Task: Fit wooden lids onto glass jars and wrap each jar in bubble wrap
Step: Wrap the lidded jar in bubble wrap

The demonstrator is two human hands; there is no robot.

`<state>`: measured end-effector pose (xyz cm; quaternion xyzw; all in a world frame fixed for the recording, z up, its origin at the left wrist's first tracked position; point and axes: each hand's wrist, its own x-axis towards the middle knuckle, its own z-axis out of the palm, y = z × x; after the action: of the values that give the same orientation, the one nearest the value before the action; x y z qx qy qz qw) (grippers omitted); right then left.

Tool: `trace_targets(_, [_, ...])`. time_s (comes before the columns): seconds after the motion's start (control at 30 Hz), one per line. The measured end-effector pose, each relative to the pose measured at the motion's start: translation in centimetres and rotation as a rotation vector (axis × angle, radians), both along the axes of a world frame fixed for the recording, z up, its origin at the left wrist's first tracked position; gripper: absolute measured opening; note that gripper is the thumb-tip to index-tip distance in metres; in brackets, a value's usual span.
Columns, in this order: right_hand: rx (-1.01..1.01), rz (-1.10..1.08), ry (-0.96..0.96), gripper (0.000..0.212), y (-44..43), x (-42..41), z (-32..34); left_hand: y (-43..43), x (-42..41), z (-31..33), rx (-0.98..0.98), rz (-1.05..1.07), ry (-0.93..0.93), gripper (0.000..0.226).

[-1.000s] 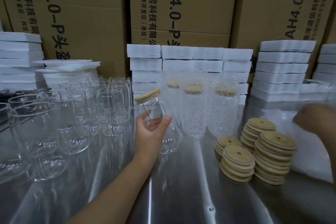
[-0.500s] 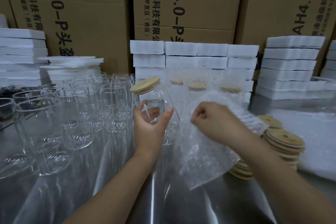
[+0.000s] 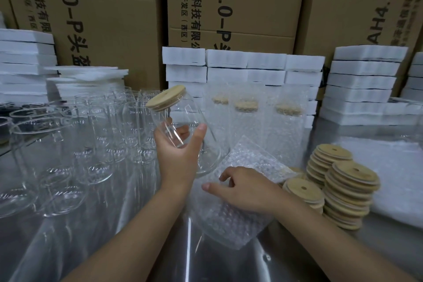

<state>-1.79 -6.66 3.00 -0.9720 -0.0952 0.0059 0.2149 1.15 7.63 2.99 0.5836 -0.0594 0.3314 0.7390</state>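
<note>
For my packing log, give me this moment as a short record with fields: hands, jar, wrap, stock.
left hand: grips lidded jar, tilted, above table
wooden lid: seated on that jar
right hand: rests on bubble wrap lying on table
wrapped jars: three, upright, behind
spare lids: stacks, right
bare jars: many, left
</note>
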Motion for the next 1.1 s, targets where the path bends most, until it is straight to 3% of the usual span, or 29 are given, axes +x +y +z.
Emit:
trace_targets(0.1, [-0.060, 0.015, -0.015, 0.097, 0.4, -0.9, 0.2, -0.4, -0.2, 0.0, 0.030, -0.013, -0.012, 0.065])
trace_targets(0.27, [-0.172, 0.114, -0.029, 0.069, 0.7, -1.9, 0.4, -0.9, -0.7, 0.0, 0.113, -0.037, -0.038, 0.089])
trace_targets(0.37, [-0.152, 0.126, -0.019, 0.046, 0.6, -2.0, 1.0, -1.0, -1.2, 0.2, 0.147, -0.051, -0.046, 0.091])
trace_targets(0.5, [0.010, 0.036, -0.064, 0.020, 0.7, -1.5, 1.0, -1.0, -1.5, 0.9, 0.089, -0.091, -0.059, 0.086])
trace_targets(0.7, [0.288, -0.164, -0.133, 0.030, 0.1, -0.2, 1.1, -1.0, -1.9, 2.0, -0.071, -0.191, -0.062, 0.063])
trace_targets(0.8, [0.450, -0.187, -0.125, 0.032, -0.4, 0.1, 1.1, -1.2, -2.1, 1.9, -0.059, -0.276, -0.030, 0.070])
trace_targets(0.9, [0.613, -0.216, -0.073, 0.020, -0.7, 0.1, 1.1, -1.2, -2.3, 2.1, -0.041, -0.426, 0.018, 0.076])
trace_targets(1.1, [0.541, -0.135, -0.073, 0.021, -1.1, 0.4, 1.1, -1.1, -2.4, 2.3, 0.036, -0.529, 0.079, 0.073])
